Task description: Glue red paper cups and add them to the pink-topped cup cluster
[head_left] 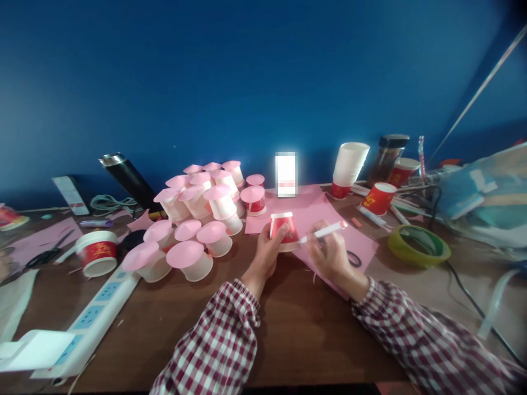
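Near the middle of the table, my left hand (267, 253) is closed around a red and white paper cup (283, 224), held upside down with its wide rim low. My right hand (329, 258) grips a slim white marker (330, 229) with a reddish far end. The marker's other end points at the cup's lower right side; whether it touches cannot be made out. Beneath both hands lies a pink paper sheet (313, 204). A black loop (354, 259), perhaps a scissors handle, shows beside my right wrist. Left of the cup stand several upturned cups with pink paper cone tops (190, 254).
A power strip (93, 323) runs along the left, beside a red cup (99, 252) and a leaning black bottle (129, 178). At right are stacked cups (349, 164), a tipped red cup (379, 198) and a yellow tape roll (419, 246). A lit, pixelated rectangle (286, 174) stands behind.
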`<control>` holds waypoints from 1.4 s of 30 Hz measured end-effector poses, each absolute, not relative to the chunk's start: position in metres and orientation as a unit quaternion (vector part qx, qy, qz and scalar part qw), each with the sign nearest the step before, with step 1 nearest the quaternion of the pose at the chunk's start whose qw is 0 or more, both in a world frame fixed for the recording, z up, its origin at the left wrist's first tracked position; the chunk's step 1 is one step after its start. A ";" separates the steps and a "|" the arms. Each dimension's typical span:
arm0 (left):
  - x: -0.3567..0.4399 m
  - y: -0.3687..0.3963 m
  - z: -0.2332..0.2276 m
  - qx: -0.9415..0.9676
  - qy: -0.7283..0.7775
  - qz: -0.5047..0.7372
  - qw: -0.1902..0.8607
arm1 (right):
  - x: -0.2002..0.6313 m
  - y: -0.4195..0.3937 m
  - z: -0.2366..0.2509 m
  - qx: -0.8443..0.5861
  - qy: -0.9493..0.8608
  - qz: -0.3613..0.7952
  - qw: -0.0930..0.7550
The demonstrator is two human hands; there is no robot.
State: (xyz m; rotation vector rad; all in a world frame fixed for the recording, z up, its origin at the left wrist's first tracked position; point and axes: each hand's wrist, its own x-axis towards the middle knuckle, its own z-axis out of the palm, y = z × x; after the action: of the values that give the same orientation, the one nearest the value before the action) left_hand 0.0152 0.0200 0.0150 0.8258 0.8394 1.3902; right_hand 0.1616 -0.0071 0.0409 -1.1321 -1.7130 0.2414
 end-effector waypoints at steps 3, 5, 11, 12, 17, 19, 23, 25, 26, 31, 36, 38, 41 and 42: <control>0.015 0.019 0.015 0.360 0.365 0.606 0.608 | 0.162 -0.006 0.041 -0.466 -0.710 0.093 0.519; 0.015 0.019 0.015 0.358 0.366 0.606 0.608 | 0.162 -0.006 0.040 -0.468 -0.710 0.096 0.518; 0.015 0.019 0.016 0.347 0.362 0.613 0.611 | 0.161 -0.004 0.037 -0.475 -0.721 0.124 0.489; 0.015 0.020 0.016 0.346 0.361 0.613 0.612 | 0.161 -0.004 0.037 -0.474 -0.722 0.127 0.487; 0.015 0.021 0.015 0.348 0.354 0.613 0.615 | 0.161 -0.005 0.039 -0.467 -0.719 0.115 0.501; 0.014 0.021 0.015 0.345 0.351 0.617 0.615 | 0.161 -0.006 0.039 -0.461 -0.720 0.105 0.508; 0.014 0.021 0.014 0.345 0.346 0.615 0.619 | 0.162 -0.006 0.038 -0.461 -0.713 0.096 0.520; 0.014 0.020 0.014 0.350 0.344 0.611 0.621 | 0.163 -0.005 0.038 -0.466 -0.707 0.094 0.523; 0.014 0.020 0.014 0.352 0.342 0.610 0.622 | 0.163 -0.005 0.038 -0.467 -0.706 0.092 0.525; 0.014 0.020 0.014 0.360 0.336 0.608 0.623 | 0.163 -0.005 0.038 -0.464 -0.704 0.084 0.531; 0.015 0.020 0.014 0.359 0.339 0.611 0.618 | 0.162 -0.005 0.036 -0.471 -0.703 0.097 0.523; 0.015 0.019 0.014 0.350 0.344 0.615 0.617 | 0.162 -0.004 0.036 -0.478 -0.704 0.107 0.514; 0.015 0.019 0.015 0.341 0.342 0.619 0.619 | 0.162 -0.003 0.038 -0.479 -0.706 0.126 0.507; 0.015 0.019 0.015 0.341 0.341 0.618 0.620 | 0.162 -0.003 0.039 -0.477 -0.705 0.129 0.508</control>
State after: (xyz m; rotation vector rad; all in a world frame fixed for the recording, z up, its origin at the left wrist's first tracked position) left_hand 0.0152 0.0191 0.0152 0.7849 0.7832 1.4219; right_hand 0.1617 -0.0025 0.0389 -1.1496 -1.6995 0.3118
